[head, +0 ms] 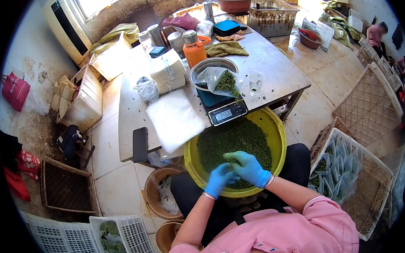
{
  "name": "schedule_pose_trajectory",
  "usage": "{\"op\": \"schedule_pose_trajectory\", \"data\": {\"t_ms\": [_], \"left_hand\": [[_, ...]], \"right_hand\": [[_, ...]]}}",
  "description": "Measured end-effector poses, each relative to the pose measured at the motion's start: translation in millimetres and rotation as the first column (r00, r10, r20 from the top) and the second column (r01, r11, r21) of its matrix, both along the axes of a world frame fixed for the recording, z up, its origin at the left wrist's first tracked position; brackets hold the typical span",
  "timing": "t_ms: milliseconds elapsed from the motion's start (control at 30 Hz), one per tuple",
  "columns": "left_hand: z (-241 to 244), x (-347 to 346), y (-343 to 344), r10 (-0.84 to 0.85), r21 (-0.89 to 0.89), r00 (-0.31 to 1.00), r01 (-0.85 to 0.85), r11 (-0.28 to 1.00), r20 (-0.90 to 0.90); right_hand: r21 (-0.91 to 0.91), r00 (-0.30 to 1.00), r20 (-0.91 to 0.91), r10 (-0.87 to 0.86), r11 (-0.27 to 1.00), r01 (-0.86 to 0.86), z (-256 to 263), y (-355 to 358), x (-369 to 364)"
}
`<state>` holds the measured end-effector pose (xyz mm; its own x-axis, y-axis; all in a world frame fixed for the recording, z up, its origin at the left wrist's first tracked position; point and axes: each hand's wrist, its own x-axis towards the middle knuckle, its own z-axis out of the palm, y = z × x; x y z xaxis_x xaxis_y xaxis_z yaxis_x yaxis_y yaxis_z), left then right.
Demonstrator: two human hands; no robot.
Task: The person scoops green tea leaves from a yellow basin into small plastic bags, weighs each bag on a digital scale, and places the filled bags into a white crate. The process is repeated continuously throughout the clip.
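Note:
My left hand (pixel 221 180) and my right hand (pixel 251 168), both in blue gloves, meet above the near part of a yellow plastic tub (pixel 281 143). The right fingers are curled, and the left fingers reach beneath them; whether anything small lies between them is hidden. Inside the tub is a mass of small green bead-like plant pieces (pixel 256 137). Beyond the tub's far rim, a digital scale (pixel 228 112) carries a steel bowl (pixel 196 67). In the bowl rests a clear plastic bag (pixel 209 77) partly filled with similar green pieces.
On the metal table (pixel 276 72) are a plastic cup (pixel 256 83), a stack of clear bags (pixel 174 120), a phone (pixel 140 144) and an orange bottle (pixel 194 51). At right, a white crate (pixel 371 215) holds several filled bags (pixel 338 169). Brown basins (pixel 152 192) stand at left.

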<state>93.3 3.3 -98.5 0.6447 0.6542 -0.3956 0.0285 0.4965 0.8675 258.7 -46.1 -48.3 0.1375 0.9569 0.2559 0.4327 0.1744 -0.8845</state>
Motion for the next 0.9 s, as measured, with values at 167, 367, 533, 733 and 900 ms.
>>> {"op": "schedule_pose_trajectory", "data": {"t_ms": [167,367,533,733,900], "left_hand": [[-42.2,2.3,-1.1,-0.021,0.487,0.988,0.094,0.868,-0.153],[76.3,26.0,37.1,0.099,0.835,0.865,0.438,0.334,-0.493],[118.2,89.4,107.2,0.294,0.785,0.954,-0.137,0.605,-0.059],[119.7,127.3,159.4,0.282,0.391,0.959,-0.261,0.883,0.003],[129.0,133.8,155.2,0.345,0.384,0.934,-0.355,0.853,0.096]], "right_hand": [[-0.012,0.997,-0.057,-0.048,0.999,0.048,25.3,11.2,8.8],[0.003,0.918,0.391,-0.073,0.997,0.078,42.8,35.6,68.7],[-0.129,0.927,0.28,-0.251,0.947,0.295,60.2,104.5,104.7],[-0.085,0.963,0.026,-0.269,0.959,0.271,76.4,128.2,94.9],[0.165,0.814,0.48,-0.328,0.945,0.283,105.8,147.0,93.8]]}}
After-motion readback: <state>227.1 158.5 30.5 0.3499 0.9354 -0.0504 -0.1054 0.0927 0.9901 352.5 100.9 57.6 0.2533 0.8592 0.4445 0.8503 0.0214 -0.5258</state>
